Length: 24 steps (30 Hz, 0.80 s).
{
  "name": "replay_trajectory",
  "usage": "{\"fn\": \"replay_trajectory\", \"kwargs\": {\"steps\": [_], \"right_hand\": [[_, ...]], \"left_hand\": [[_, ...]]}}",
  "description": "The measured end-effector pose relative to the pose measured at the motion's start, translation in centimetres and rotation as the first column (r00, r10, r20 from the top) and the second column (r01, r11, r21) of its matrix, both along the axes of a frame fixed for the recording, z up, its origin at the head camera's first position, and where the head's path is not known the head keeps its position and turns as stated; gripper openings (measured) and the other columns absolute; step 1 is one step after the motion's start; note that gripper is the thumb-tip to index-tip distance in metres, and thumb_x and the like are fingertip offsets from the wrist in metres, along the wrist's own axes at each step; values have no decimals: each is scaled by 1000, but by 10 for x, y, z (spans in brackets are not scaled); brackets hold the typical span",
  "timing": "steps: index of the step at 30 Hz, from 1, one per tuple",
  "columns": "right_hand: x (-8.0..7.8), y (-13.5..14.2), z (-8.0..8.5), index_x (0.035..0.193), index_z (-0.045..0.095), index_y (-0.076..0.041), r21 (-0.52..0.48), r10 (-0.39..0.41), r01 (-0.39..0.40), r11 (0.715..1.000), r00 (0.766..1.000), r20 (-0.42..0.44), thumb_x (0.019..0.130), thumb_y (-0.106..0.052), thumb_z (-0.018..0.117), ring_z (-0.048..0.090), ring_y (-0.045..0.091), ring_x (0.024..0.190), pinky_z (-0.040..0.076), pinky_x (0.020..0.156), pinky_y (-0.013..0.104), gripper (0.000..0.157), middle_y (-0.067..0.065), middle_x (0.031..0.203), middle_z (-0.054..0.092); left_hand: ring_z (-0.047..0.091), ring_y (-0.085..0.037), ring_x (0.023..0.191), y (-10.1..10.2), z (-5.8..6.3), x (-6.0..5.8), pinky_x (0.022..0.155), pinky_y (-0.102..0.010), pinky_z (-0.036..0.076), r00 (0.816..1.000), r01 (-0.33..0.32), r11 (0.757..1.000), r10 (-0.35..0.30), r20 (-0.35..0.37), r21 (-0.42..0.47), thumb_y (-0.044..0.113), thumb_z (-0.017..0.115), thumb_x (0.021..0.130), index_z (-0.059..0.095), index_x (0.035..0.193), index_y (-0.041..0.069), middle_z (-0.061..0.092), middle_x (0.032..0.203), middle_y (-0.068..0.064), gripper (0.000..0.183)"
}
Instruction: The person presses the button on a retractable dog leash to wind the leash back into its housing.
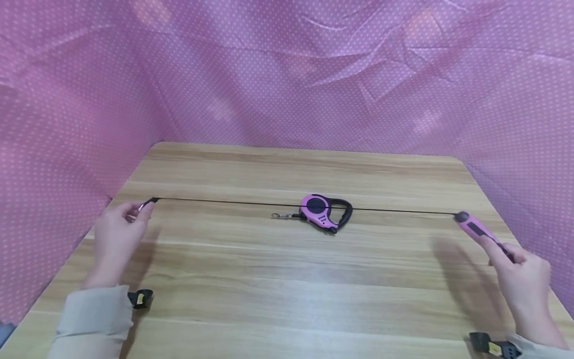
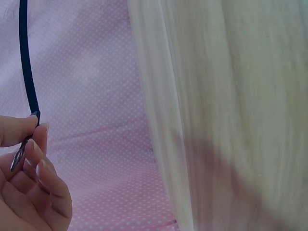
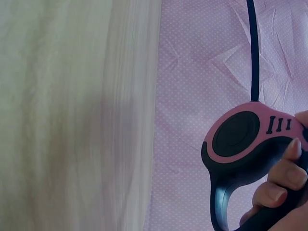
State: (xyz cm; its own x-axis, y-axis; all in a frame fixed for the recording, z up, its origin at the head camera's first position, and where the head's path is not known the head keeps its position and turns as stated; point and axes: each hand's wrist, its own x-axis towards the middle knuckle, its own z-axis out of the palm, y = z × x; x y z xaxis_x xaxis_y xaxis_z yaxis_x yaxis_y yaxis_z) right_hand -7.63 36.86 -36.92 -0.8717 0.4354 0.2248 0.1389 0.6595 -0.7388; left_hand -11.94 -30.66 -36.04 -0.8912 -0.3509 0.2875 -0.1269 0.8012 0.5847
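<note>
Bright soft light from above, faint shadows on the table (image 1: 287, 279), edges bent, wrist views blurry up close

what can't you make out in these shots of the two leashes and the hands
- Clip in the left hand: mostly covered by fingers in the left wrist view, too small in the head view.
- Leash in the right hand: handle cut off by the right wrist view's bottom edge; seen edge-on in the head view.
- Markings on the leash on the table: too small.
- Table: blurred in both wrist views.

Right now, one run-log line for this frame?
left hand: pinches clip | right hand: grips pink leash | cord: taut | second leash: on table
</note>
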Motion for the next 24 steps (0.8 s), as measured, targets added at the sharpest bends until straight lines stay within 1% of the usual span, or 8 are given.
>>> {"fn": "replay_trajectory", "kwargs": {"steps": [2, 4, 6, 12, 17, 20, 24], "right_hand": [[-1, -1, 0, 45, 53, -19, -28, -18, 19, 999, 1000, 13, 95, -35, 65, 24, 3, 28, 25, 27, 23, 54, -11, 34, 33], [-1, -1, 0, 44, 54, -22, -30, -25, 26, 999, 1000, 16, 96, -35, 64, 24, 3, 28, 26, 26, 22, 54, -11, 33, 33], [-1, -3, 0, 44, 53, -24, -42, -38, 39, 998, 999, 23, 96, -35, 64, 24, 2, 28, 26, 26, 21, 54, -12, 33, 33], [-3, -7, 2, 46, 55, -25, -98, -61, 64, 993, 997, 37, 95, -36, 64, 25, 3, 29, 27, 27, 21, 52, -12, 34, 35], [-4, -8, 1, 45, 54, -24, -79, -72, 75, 994, 997, 38, 95, -37, 64, 25, 3, 30, 26, 28, 22, 53, -12, 34, 35], [-5, -10, 1, 44, 55, -24, -85, -88, 90, 992, 996, 32, 94, -38, 65, 25, 4, 30, 25, 28, 22, 53, -11, 34, 37], [-6, -12, 1, 45, 53, -17, -92, -78, 80, 992, 996, 33, 94, -39, 66, 25, 4, 30, 25, 28, 23, 56, -11, 34, 36]], "left_hand": [[50, 1, 68, 1, 0, 0, 57, -18, 39, 1000, -2, 1000, 2, -6, -4, 37, 58, 99, 70, 112, -2, 71, 96, -25, 43], [46, 6, 65, 2, -1, 0, 57, -18, 39, 1000, 1, 1000, -1, -10, -5, 38, 58, 98, 70, 111, -2, 71, 95, -24, 43], [46, 6, 64, 2, -1, 1, 56, -18, 39, 1000, 6, 1000, -7, -11, -11, 38, 58, 98, 70, 111, -2, 71, 94, -24, 43], [53, -9, 67, 4, -2, 2, 54, -22, 39, 1000, 18, 999, -18, -4, -28, 37, 57, 99, 70, 110, -1, 71, 91, -23, 42], [59, -20, 70, 5, -4, 2, 56, -27, 39, 1000, 14, 999, -14, 9, -37, 39, 56, 99, 71, 110, 0, 72, 91, -23, 43], [62, -26, 73, 6, -5, 2, 58, -29, 40, 1000, 15, 999, -15, 13, -43, 40, 56, 99, 71, 110, 0, 72, 91, -23, 44], [63, -30, 75, 9, -7, 3, 60, -31, 42, 999, 25, 999, -23, 29, -48, 41, 56, 99, 70, 112, 0, 72, 92, -24, 45]]}}
